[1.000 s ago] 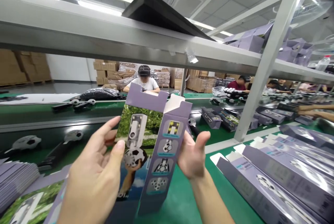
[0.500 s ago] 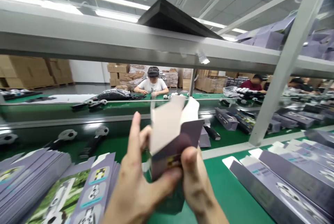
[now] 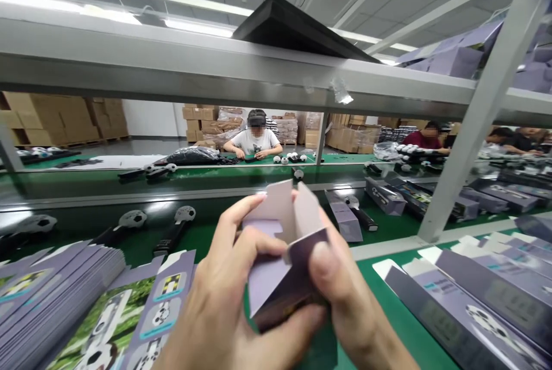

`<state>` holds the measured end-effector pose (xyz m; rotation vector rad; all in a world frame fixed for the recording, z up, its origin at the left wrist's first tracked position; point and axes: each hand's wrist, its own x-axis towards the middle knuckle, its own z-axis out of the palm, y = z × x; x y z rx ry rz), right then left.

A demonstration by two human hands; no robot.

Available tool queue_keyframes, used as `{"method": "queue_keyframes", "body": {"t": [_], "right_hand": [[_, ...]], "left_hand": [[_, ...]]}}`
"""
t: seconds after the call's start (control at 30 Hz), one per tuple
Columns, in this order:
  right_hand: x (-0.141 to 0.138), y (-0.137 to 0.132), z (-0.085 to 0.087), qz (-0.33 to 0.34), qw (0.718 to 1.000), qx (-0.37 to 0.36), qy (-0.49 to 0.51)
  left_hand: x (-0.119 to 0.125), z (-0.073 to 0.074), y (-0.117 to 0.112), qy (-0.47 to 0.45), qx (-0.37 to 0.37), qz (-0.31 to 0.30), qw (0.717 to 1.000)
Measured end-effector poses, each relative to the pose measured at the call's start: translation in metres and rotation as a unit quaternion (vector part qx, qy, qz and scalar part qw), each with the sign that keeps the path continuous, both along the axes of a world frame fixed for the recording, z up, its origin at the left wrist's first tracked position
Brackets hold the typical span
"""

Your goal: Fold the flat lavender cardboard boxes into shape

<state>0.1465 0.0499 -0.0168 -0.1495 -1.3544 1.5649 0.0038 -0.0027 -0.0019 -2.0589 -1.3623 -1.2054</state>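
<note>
A purple cardboard box [image 3: 269, 286] with white inner flaps stands between my two hands, its end facing me open at the top. My left hand [image 3: 233, 289] wraps the box's left side, thumb low across the front, fingers bent over the flaps. On the right side, my right hand [image 3: 345, 283] grips the box with its thumb against the front flap. Flat printed boxes [image 3: 73, 295] lie stacked to the left of my hands. Folded-up purple boxes [image 3: 478, 301] lie in a row to the right.
A green conveyor belt ahead carries soccer-ball-headed black handles [image 3: 175, 232] and more boxes [image 3: 342, 217]. A grey shelf beam [image 3: 241, 79] crosses above, with a slanted post [image 3: 470, 117] at right. A co-worker [image 3: 254, 137] sits opposite.
The box has tilted and sunk a little. My left fingers, stretched upward before, are now bent over the box's flaps, and the flaps have shifted inward.
</note>
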Motion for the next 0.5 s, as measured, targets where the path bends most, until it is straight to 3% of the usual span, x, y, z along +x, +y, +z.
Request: {"method": "queue_keyframes", "body": {"t": [0.13, 0.2, 0.4, 0.5], "right_hand": [[-0.007, -0.01, 0.0, -0.076, 0.993, -0.061, -0.068], [-0.01, -0.01, -0.004, -0.118, 0.99, -0.059, -0.043], [-0.008, 0.0, -0.019, -0.098, 0.984, 0.146, -0.03], [-0.01, 0.003, -0.025, -0.139, 0.97, 0.198, 0.025]], "left_hand": [[-0.002, 0.0, 0.002, 0.009, 0.049, -0.077, 0.996], [-0.004, 0.001, 0.003, 0.0, 0.062, -0.102, 0.993], [-0.019, 0.002, -0.008, -0.007, 0.059, -0.063, 0.996], [-0.02, 0.003, -0.011, -0.063, 0.056, -0.058, 0.995]]}}
